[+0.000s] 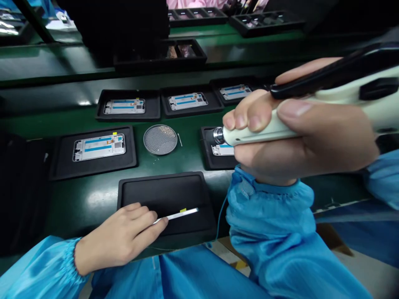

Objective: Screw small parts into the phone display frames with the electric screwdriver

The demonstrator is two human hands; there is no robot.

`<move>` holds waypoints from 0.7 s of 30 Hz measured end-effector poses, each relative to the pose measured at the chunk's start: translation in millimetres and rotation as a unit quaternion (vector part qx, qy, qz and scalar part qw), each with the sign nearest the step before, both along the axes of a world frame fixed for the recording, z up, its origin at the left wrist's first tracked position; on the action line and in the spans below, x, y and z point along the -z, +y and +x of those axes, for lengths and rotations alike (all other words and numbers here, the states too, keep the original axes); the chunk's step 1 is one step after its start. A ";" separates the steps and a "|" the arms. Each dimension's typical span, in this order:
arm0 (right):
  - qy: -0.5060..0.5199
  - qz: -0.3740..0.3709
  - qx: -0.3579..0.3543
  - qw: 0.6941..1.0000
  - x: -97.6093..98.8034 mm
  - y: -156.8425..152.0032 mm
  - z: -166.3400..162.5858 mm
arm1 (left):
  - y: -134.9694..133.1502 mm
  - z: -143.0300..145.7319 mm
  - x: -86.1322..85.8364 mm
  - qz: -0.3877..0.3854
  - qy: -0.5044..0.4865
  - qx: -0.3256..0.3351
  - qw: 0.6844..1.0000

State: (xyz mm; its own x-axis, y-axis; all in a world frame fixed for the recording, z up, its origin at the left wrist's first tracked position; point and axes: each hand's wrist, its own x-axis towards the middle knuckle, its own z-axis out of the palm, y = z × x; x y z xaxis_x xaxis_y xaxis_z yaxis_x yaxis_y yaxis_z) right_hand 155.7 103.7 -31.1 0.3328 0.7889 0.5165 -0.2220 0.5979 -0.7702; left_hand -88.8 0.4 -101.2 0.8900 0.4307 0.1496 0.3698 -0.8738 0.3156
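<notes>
My left hand [120, 238] rests at the near edge of a black foam tray [168, 195] and pinches a thin white phone frame [181, 214] seen edge-on, tilted up off the tray. My right hand [299, 137] is raised close to the camera, wrapped around a cream and black electric screwdriver [311, 112] whose metal tip [217, 135] points left over another tray. Both arms wear blue sleeves.
A round mesh dish of tiny screws [160, 139] sits on the green bench between trays. Black trays holding white phone frames lie at the left [99, 147] and in a back row [124, 106], [187, 101], [235, 91]. More trays stand on a rear shelf [264, 20].
</notes>
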 end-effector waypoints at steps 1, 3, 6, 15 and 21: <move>0.010 0.004 0.002 1.000 -0.4 -0.2 -0.4 | -0.6 0.1 -0.8 0.003 0.003 0.003 1.000; 0.019 0.017 0.000 1.000 -0.6 0.0 -0.5 | -1.5 1.5 -2.2 0.009 0.008 0.008 1.000; 0.005 0.013 0.003 1.000 -1.5 1.3 1.8 | -1.2 6.7 -4.0 0.020 0.029 0.011 0.999; 0.029 -0.014 -0.017 0.999 -11.8 3.3 3.0 | 2.2 16.1 -12.1 0.022 0.075 0.027 0.997; 0.033 -0.034 -0.002 0.999 -16.9 1.0 -1.5 | 1.9 18.6 -15.9 0.019 0.112 0.031 0.993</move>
State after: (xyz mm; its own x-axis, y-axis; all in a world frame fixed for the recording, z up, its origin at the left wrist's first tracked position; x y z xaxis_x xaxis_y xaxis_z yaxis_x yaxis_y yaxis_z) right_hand 154.3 104.7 -14.3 0.3601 0.8230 0.4392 -0.2760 0.5438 -0.7925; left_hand -70.1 2.3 -85.3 0.9278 0.3711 -0.0391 0.3712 -0.9071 0.1983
